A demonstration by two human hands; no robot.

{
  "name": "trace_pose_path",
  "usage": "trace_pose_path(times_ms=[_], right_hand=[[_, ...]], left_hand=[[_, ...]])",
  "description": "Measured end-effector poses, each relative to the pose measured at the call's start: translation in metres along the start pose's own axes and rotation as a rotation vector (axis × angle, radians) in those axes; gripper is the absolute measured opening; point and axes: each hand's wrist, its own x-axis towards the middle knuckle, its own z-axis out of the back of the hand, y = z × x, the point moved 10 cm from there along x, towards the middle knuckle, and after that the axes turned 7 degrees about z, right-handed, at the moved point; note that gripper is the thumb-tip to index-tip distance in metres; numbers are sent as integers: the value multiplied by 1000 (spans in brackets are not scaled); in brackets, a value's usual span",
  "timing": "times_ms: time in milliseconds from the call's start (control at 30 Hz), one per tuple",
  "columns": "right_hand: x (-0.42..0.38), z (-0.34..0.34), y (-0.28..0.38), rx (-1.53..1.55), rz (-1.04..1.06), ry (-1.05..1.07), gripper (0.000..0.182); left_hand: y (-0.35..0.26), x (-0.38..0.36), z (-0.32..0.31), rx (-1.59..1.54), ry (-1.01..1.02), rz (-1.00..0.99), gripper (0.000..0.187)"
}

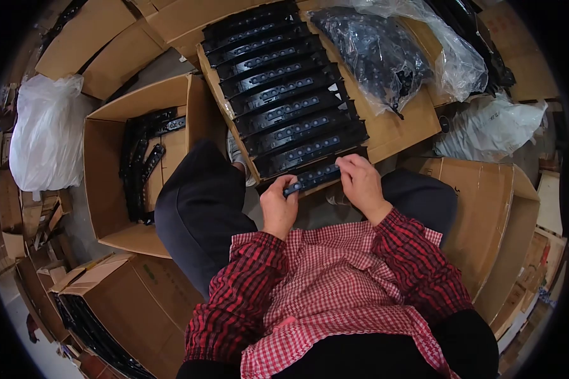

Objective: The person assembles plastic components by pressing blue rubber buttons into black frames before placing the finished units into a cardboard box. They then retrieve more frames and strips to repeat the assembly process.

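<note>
Both my hands are at the near edge of a cardboard sheet, one at each end of a dark plastic strip with a row of round studs. My left hand pinches its left end between thumb and fingers. At the strip's right end, the fingers of my right hand are closed on it. Just beyond lies a row of similar long black parts, laid side by side, each carrying a studded strip. Whether the strip in my hands sits on another black part underneath is partly hidden.
A clear plastic bag of dark small parts rests on the cardboard at the right. Left of my knee stands an open carton holding several black parts. Another carton is at the right. A white bag stands far left.
</note>
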Motion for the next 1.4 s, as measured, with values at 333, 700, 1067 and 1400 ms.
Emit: trace_pose_path(times_ms=[333,700,1067,1400], right_hand=[[-4,7,30,155,194,-20,25],[-13,-1,17,862,-199,385,24],[101,117,-218,221,-471,-233,30],[59,66,-183,453,-351,-191,21]], left_hand=[[26,-7,-35,-624,409,603,27],[-52,-32,-87,-798,791,447,53],[-29,40,12,224,-31,-184,35],[-50,18,-22,410,151,-337,44]])
